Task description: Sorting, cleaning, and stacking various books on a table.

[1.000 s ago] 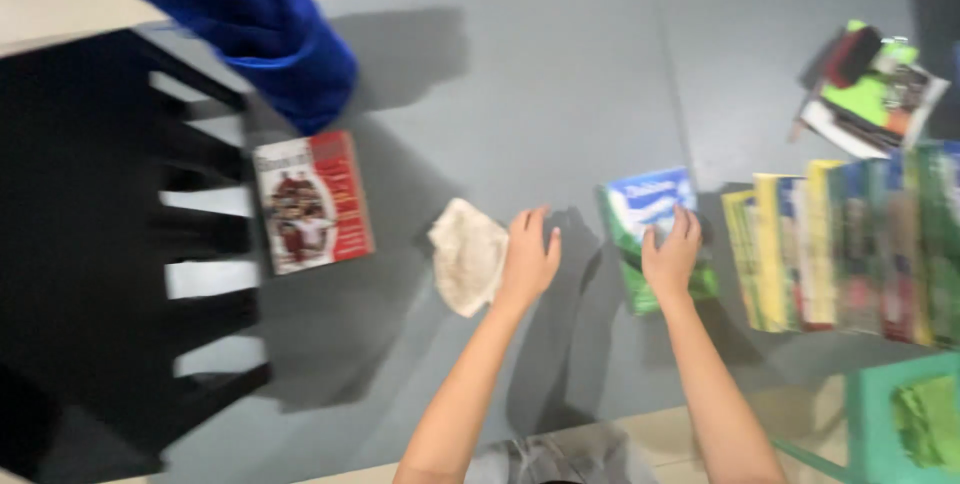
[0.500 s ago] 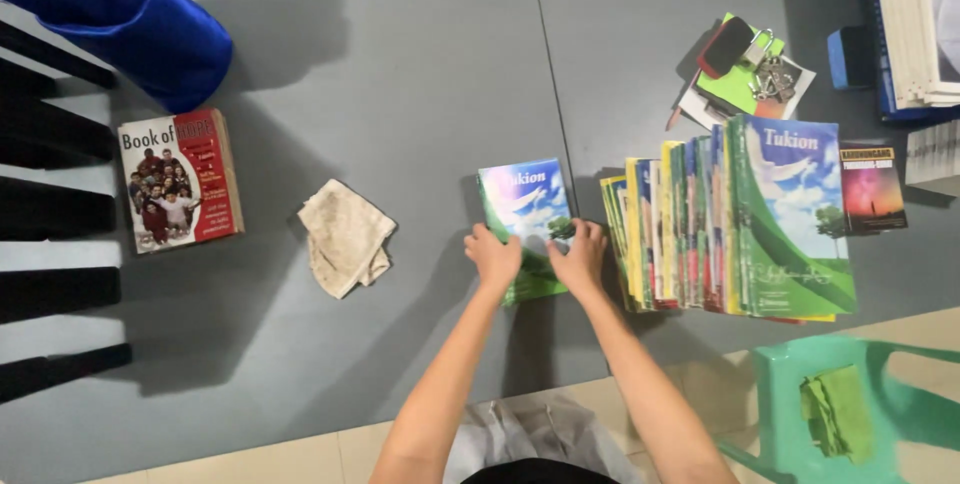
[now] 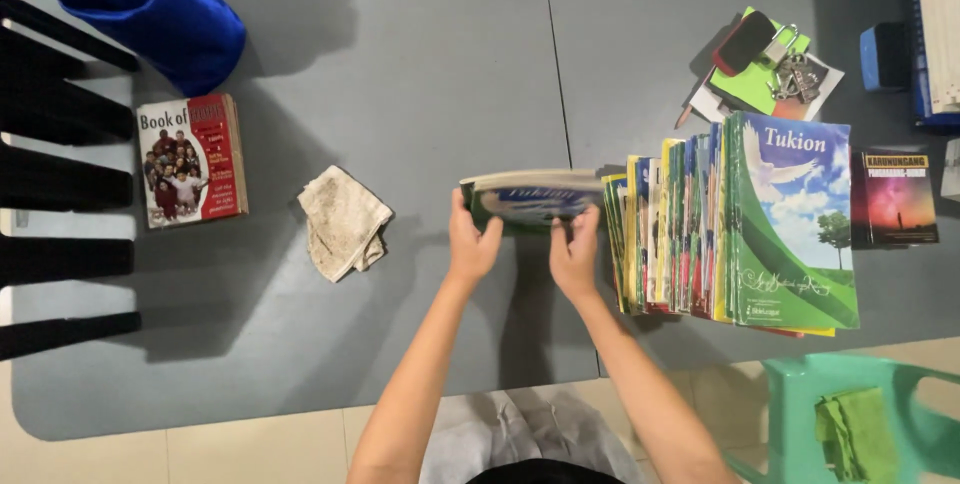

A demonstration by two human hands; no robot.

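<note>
1. Head view: your left hand (image 3: 471,244) and right hand (image 3: 574,252) both grip the near edge of a green-and-blue booklet (image 3: 530,199), fingers closed on it.
2. You hold it tilted above the grey table (image 3: 420,94), just beside the fanned row of booklets (image 3: 730,229).

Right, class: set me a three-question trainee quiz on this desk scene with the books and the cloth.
1. True or false: both hands grip the green and blue book.
2. What lies between the red book and the left hand?
A. keys
B. crumpled cloth
C. eraser
3. Fill in: the lifted book is tilted up beside the fanned ____ of books.

Key:
1. True; the right hand holds it too.
2. B, the crumpled cloth on the grey table.
3. Stack.
</note>
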